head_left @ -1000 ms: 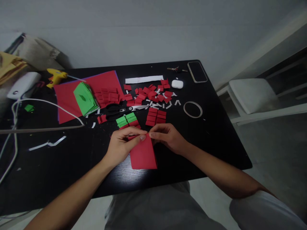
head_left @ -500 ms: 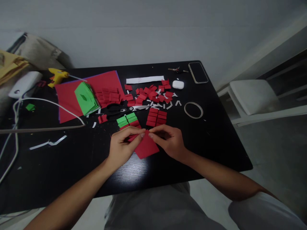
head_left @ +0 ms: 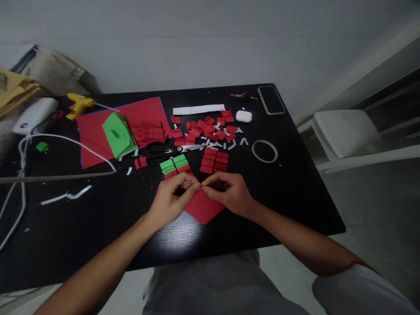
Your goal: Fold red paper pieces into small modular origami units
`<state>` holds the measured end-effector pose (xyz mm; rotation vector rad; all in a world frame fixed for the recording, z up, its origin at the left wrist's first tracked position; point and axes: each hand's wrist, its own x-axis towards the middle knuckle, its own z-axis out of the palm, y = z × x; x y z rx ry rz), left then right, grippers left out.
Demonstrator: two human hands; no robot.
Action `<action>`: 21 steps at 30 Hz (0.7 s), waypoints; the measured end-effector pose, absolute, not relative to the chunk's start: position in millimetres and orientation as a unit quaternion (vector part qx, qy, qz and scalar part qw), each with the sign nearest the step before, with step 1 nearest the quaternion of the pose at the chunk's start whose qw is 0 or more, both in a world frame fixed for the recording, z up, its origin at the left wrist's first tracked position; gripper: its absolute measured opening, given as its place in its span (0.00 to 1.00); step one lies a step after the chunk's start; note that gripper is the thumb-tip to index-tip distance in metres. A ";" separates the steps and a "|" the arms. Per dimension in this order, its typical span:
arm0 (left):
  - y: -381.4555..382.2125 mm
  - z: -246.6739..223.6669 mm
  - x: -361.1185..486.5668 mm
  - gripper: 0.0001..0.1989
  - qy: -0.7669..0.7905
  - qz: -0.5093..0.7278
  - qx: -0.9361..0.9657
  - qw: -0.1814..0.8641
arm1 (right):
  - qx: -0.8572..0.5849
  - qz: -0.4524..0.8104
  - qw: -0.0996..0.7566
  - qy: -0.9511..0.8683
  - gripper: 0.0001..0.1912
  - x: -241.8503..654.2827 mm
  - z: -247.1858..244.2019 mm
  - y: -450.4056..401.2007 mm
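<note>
A sheet of red paper (head_left: 204, 208) is pinched at its far edge between both my hands, low over the front of the table. My left hand (head_left: 172, 197) is closed, thumb against fingers, on the left of that edge. From the right, my right hand (head_left: 229, 192) grips it with thumb and forefinger, and the fingertips of both hands nearly meet. Just beyond lie folded green paper strips (head_left: 174, 163) with red ones (head_left: 177, 172) below them. A block of folded red strips (head_left: 214, 161) sits beside these. Black-handled scissors (head_left: 164, 148) rest behind.
Red paper pieces (head_left: 208, 127) and white scraps are scattered behind. Green sheets (head_left: 118, 134) lie on large red paper (head_left: 95, 144) at left, near a yellow glue gun (head_left: 78, 105) and a white cable (head_left: 65, 176). A ring (head_left: 264, 151), white case (head_left: 243, 116) and phone (head_left: 271, 99) lie right.
The red sheet has turned between my hands, so a corner now points toward me and more of it shows at right. Both hands have shifted only slightly.
</note>
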<state>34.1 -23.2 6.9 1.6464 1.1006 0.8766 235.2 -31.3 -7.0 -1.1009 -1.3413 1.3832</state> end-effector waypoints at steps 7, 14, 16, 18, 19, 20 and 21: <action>-20.3 14.1 27.3 0.07 0.490 0.426 0.650 0.394 | -0.447 0.592 0.434 -0.510 0.10 238.9 -5.5 -25.9; -12.2 16.2 19.5 0.08 0.545 0.500 0.588 0.327 | -0.449 0.568 0.473 -0.502 0.11 243.2 -3.5 -21.3; -11.9 16.7 19.8 0.08 0.544 0.507 0.586 0.323 | -0.439 0.558 0.483 -0.513 0.11 242.5 -3.0 -23.3; -12.2 17.4 20.1 0.07 0.541 0.511 0.587 0.319 | -0.431 0.552 0.483 -0.526 0.11 241.6 -2.4 -25.6; -12.3 17.7 20.1 0.07 0.540 0.511 0.589 0.317 | -0.429 0.550 0.480 -0.531 0.11 241.2 -2.1 -26.6; -12.5 18.0 20.1 0.07 0.539 0.512 0.590 0.316 | -0.429 0.549 0.478 -0.535 0.11 240.8 -1.8 -27.3; -12.7 18.3 20.0 0.08 0.538 0.513 0.590 0.315 | -0.431 0.548 0.474 -0.538 0.11 240.5 -1.5 -27.7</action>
